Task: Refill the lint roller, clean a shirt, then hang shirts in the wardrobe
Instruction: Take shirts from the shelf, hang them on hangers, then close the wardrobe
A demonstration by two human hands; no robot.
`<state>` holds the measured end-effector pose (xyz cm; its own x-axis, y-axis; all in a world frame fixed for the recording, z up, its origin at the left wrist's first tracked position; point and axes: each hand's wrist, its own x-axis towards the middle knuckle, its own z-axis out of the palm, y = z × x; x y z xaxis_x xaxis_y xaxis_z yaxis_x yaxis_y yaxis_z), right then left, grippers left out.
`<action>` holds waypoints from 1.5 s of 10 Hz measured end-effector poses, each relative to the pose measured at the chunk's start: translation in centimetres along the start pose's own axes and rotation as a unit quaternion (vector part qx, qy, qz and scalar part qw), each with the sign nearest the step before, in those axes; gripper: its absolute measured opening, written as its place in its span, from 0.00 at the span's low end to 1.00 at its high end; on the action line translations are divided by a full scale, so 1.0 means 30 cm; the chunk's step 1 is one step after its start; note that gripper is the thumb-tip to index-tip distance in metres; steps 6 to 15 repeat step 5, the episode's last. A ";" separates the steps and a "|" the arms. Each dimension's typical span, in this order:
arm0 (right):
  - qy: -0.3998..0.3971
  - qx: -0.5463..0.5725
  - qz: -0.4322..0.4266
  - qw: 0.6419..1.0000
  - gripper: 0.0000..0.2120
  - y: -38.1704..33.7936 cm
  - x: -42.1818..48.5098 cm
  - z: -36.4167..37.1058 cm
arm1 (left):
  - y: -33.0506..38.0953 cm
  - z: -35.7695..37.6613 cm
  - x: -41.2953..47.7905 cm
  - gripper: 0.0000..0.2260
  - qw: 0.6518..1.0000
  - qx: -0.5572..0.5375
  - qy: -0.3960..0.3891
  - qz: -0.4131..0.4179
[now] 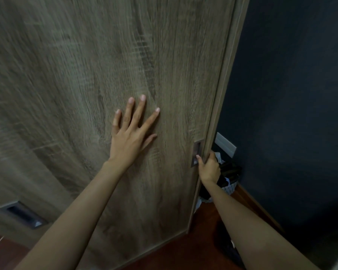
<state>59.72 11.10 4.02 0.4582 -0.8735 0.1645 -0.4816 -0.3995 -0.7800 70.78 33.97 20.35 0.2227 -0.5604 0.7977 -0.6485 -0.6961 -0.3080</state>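
1. The flat, wood-grain wardrobe door [66, 75] was pressed by the left hand [128, 137], fingers straight and spread.
2. Its right edge, beside a rectangular recessed metal handle [197, 153], was gripped by the right hand [209, 168].

The wardrobe door [66, 75] is faced in matt grained wood; its recessed handle [197, 153] is brushed metal; the floor [203, 240] is glossy wood.

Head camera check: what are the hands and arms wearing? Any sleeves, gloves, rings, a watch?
Nothing visible. The left hand and right hand are bare: no gloves, rings or watch. The left forearm and right forearm are uncovered down to the picture's edge, so no sleeve shows. The left hand's nails look short and unpainted.
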 end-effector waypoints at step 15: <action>-0.084 0.047 -0.023 0.995 0.17 -0.047 0.043 -0.194 | 0.070 -0.062 0.070 0.23 0.985 -0.173 -0.007 0.024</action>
